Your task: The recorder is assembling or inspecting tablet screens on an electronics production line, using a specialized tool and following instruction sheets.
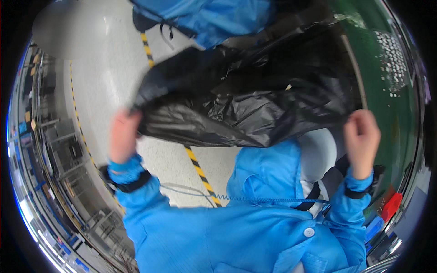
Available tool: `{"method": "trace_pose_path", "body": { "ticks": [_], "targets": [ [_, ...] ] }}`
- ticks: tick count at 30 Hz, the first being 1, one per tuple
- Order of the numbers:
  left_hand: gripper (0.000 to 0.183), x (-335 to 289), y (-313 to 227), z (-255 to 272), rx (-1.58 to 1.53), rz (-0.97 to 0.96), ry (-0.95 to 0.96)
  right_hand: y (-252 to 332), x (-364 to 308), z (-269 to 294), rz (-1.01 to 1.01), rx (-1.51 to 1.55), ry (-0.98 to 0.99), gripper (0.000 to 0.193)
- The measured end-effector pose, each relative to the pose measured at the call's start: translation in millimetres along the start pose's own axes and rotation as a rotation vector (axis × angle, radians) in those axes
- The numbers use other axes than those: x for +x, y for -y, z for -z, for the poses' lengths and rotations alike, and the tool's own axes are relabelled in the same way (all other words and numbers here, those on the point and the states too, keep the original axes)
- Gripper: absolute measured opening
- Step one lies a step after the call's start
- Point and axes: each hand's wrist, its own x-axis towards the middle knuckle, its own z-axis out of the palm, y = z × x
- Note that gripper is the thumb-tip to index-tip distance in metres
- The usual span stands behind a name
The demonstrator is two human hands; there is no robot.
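Observation:
A large black plastic bag [255, 109], crumpled and shiny, is stretched between my two hands. My left hand [124, 136], smeared a little by motion, grips its left edge. At its right end my right hand [363, 141] is closed in a pinch on the edge of the bag. The bag's mouth and inside cannot be made out clearly. Below the bag are blue smock fabric [266, 168] and a white rounded thing [321, 154], partly covered by it. Black bands circle both of my blue sleeves.
Another person in blue clothing [218, 18] is just beyond the bag. A green work surface [387, 123] at right carries many small white pieces [391, 54]. Yellow-black tape [198, 168] crosses the floor; racks [63, 150] line the left. A blue coiled cord [273, 199] runs across my front.

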Motion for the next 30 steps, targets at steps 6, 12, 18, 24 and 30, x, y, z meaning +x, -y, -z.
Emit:
{"method": "trace_pose_path", "body": {
  "ticks": [6, 12, 18, 24, 30],
  "targets": [
    [0.051, -42.4, 13.4, -102.0, 0.323, 0.388, 0.462, -27.6, -22.9, -36.3, 0.038, -0.377, 0.144, 0.037],
    [0.016, 23.3, -90.0, -74.3, -0.577, 0.085, 0.104, 17.8, -60.5, 23.5, 0.185, 0.107, 0.169, 0.052],
    [0.014, 92.7, -353.2, -61.2, -0.774, -0.787, 0.351, -15.1, -121.9, 95.7, 0.093, 0.300, 0.244, 0.037],
    [0.017, 151.5, -506.8, -118.4, -0.482, -1.162, 0.047, -58.7, -163.9, 158.0, -0.306, 0.164, -0.310, 0.021],
    [0.041, 163.1, -540.0, -177.4, -0.093, -1.145, 0.143, -121.8, -199.2, 188.1, -0.723, -0.164, -0.652, 0.023]
  ]
}}
